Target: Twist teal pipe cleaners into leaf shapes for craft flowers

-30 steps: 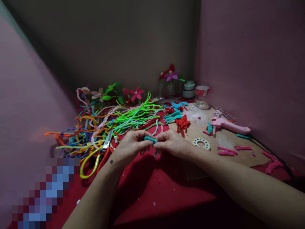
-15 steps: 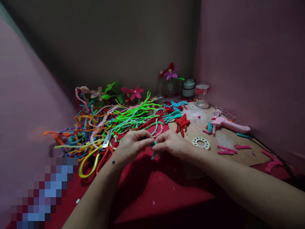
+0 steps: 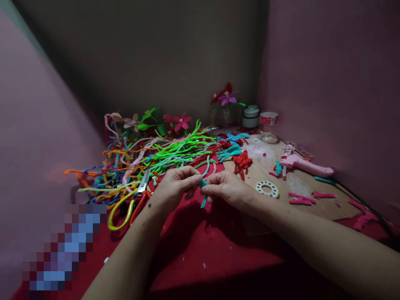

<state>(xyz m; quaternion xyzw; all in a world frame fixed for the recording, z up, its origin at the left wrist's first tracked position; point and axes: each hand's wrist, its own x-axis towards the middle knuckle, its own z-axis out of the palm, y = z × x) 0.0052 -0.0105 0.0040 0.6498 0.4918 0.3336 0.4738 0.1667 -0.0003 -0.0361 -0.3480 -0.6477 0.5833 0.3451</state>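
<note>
A small teal fuzzy piece [image 3: 203,203] is pinched between my two hands, above the red cloth. My left hand [image 3: 181,183] grips its upper left part between thumb and fingers. From the other side, my right hand [image 3: 223,187] closes on it too, and a short end hangs down below the fingertips. Scissors [image 3: 143,183] with yellow and red handles lie left of my left hand. Behind both hands spreads a pile of green fuzzy stems [image 3: 175,150].
On a cardboard sheet [image 3: 325,208] at the right are a pink glue gun [image 3: 308,164], a white ring with holes [image 3: 267,188] and pink pieces [image 3: 301,199]. Fuzzy flowers [image 3: 181,121], a grey jar [image 3: 250,116] and a cup [image 3: 268,118] stand at the back.
The whole scene has shifted slightly to the right in view. More of the teal piece shows between my fingertips, which stay close together.
</note>
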